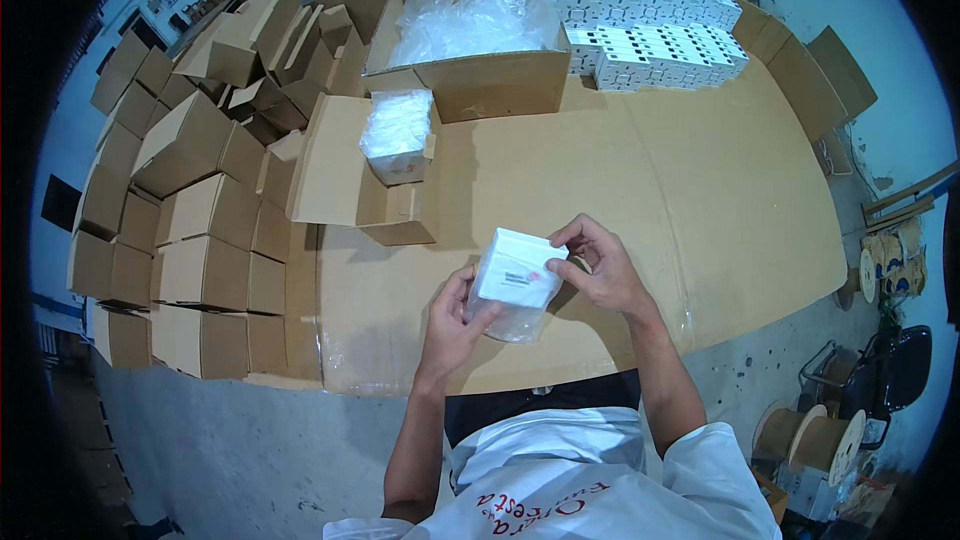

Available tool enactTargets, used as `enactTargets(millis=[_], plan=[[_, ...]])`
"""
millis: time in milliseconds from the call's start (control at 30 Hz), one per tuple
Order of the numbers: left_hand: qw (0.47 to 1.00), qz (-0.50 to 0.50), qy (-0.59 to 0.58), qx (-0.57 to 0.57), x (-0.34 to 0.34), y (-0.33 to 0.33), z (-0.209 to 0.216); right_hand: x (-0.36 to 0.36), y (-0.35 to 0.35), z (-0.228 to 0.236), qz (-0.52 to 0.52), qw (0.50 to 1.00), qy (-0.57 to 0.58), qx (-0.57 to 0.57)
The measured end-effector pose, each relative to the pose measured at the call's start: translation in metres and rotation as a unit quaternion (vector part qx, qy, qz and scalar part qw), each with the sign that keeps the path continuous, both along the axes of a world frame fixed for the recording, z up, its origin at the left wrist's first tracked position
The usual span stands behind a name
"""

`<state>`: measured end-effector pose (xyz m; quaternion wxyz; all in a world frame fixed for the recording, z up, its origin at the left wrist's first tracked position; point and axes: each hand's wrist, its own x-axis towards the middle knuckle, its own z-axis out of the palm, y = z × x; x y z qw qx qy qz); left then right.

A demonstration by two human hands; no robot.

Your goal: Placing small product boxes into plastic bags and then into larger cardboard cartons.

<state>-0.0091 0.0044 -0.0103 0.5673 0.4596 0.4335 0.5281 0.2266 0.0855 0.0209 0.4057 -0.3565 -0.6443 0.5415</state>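
Note:
Between my hands, over the near part of the cardboard-covered table, is a small white box [517, 268] with a printed label. A clear plastic bag [515, 325] covers its lower end. My left hand [455, 325] is closed round the left side of the box and bag, thumb across the front. At the upper right corner my right hand [600, 265] pinches the box's edge between thumb and fingers. Beyond them lies an open cardboard carton [330, 175], with several white boxes wrapped in clear plastic [397, 130] packed inside.
A large carton of clear plastic bags [480, 25] stands at the back. To its right are stacked rows of white boxes [665, 50]. Many brown cartons [205, 210] fill the left side. Cable spools [825, 440] and a black chair [895, 375] are on the floor at right.

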Motion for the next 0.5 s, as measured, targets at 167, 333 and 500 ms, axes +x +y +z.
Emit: enactTargets(millis=[167,333,500], plan=[[0.997,0.048,-0.017,-0.066,0.011,0.007,0.003,-0.010,-0.011,-0.007,-0.053,0.991,0.100,-0.073],[0.992,0.076,-0.073,-0.069,0.012,0.011,-0.001,-0.012,-0.032,-0.013,-0.068,0.975,0.154,-0.144],[0.996,0.081,-0.041,-0.022,0.021,0.022,0.002,-0.010,-0.031,-0.009,-0.123,0.976,0.114,-0.138]])
